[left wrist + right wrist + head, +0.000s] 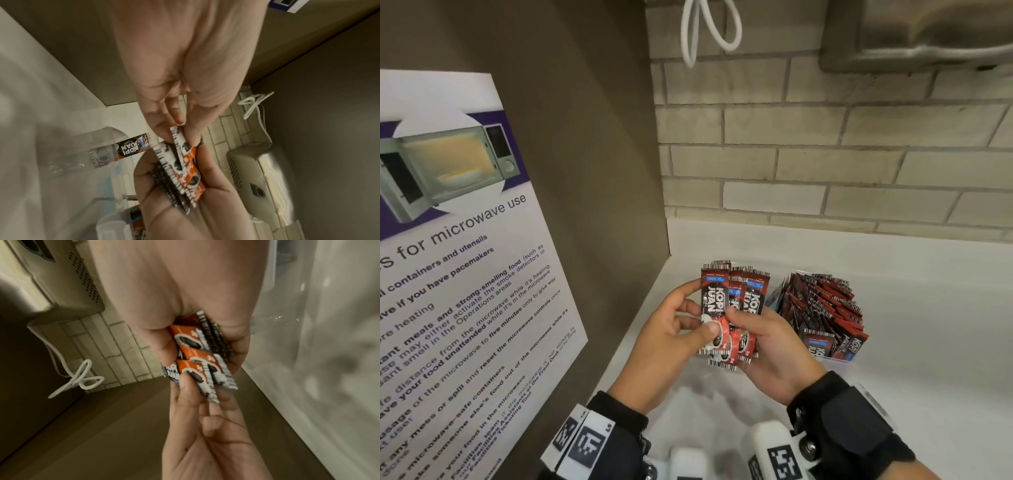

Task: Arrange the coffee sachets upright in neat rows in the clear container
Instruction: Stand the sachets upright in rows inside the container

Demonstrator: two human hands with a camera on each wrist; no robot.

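Both hands hold a fanned bunch of red and black coffee sachets (732, 308) upright above the white counter. My left hand (681, 325) pinches the leftmost sachet (713, 305) between thumb and fingers. My right hand (760, 339) grips the others from the right, thumb across their fronts. The clear container (839, 363) stands just right of the hands, packed with several sachets (822, 308) in slanted rows. In the wrist views, the bunch (180, 168) (201, 356) lies fanned between both palms.
A brown side panel with a microwave-use poster (465, 274) rises at the left. A brick wall (825, 154) stands behind, with a white cable loop (709, 31) and a metal dispenser (921, 34) above. The white counter (935, 291) extends to the right.
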